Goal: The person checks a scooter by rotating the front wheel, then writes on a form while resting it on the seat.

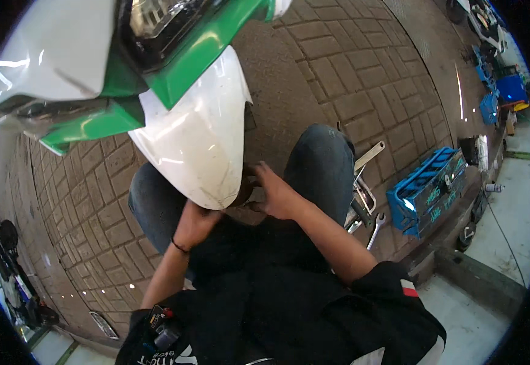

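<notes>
A white front fender (189,146) hangs between my jeans-clad knees, below the white-and-green front bodywork (186,67) of a motorcycle. My left hand (195,222) is at the fender's lower tip, its fingertips tucked underneath and hidden. My right hand (274,191) is beside the fender's right edge, fingers spread and partly bent near a dark part behind it; whether they touch that part I cannot tell.
An open-end wrench (376,231) and metal tools (368,155) lie by my right knee, beside a blue metal toolbox (406,207). A spray can (493,187) and blue cases (508,91) are farther right. Dark motorcycle parts (8,237) line the left edge.
</notes>
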A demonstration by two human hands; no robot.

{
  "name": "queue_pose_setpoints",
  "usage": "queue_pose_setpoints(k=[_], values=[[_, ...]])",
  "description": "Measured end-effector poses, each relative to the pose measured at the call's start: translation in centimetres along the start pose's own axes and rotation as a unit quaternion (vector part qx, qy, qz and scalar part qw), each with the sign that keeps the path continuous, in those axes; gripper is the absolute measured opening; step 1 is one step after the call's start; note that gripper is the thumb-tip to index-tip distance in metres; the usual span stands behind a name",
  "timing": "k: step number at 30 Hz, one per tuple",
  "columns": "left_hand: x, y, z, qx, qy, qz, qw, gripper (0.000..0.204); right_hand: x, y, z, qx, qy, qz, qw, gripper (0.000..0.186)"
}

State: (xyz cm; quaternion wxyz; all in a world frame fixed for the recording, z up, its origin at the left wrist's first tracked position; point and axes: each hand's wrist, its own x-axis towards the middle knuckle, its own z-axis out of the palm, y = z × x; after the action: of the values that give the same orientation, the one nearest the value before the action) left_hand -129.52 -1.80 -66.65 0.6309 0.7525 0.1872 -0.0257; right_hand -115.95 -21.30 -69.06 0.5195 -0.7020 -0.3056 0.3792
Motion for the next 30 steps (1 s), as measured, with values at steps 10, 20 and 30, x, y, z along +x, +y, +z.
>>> queue_pose_setpoints(k=[10, 20, 30], values=[[2.3, -4.9, -2.1, 0.151, -0.089, 0.056, 0.983, 0.066, 1.5, -3.4, -0.1, -0.088, -0.019, 0.084, 0.992, 0.084], [2.9, -4.6, -2.3, 0.495, -0.158, 0.142, 0.842, 0.058, 1.3, -0.4, 0.1, -0.153, -0.029, 0.008, 0.988, 0.069], [4.1, 0.6, -4.0, 0.158, -0.189, 0.041, 0.968, 0.062, 2.2, -0.8, -0.5, -0.129, -0.045, 0.017, 0.990, 0.088]])
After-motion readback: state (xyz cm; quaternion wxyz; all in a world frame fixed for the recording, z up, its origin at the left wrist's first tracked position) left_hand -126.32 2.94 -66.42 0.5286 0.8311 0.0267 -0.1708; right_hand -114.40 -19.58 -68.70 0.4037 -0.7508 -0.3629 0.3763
